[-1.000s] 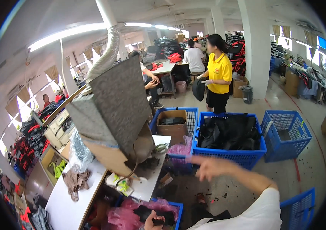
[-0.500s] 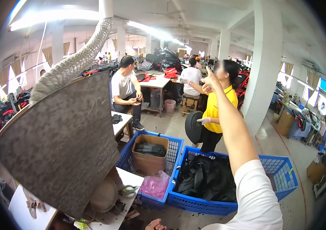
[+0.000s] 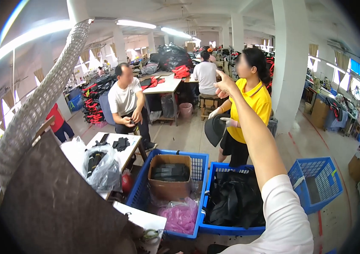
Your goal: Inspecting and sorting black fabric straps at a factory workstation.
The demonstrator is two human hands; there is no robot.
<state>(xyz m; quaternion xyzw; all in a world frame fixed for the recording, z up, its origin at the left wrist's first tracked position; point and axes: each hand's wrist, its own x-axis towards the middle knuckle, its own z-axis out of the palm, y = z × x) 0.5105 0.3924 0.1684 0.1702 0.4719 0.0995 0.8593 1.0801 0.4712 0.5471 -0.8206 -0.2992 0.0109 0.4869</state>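
Note:
My right arm in a white sleeve reaches up and forward from the lower edge. At its end, my right hand [image 3: 226, 86] is raised in the air with the index finger stretched out, the other fingers partly bent, and nothing in it. It appears in front of a person in a yellow shirt [image 3: 254, 106], whose gloved hands hold a curved black panel [image 3: 214, 130]. Below my arm stands a blue crate [image 3: 230, 230] filled with black pieces [image 3: 233, 199]. My left hand is out of view.
Another blue crate [image 3: 137, 180] holds a cardboard box [image 3: 169, 186] and a pink plastic bag [image 3: 180, 216]. A third blue crate [image 3: 315, 203] stands right. A dark machine hood [image 3: 61, 199] with a ribbed duct [image 3: 44, 93] fills the left. A seated person [image 3: 125, 99] faces this way.
My view has shifted, moving the hood left and down. My right hand stays raised and pointing; my left hand has left the lower edge. The person in yellow now has both hands on the panel.

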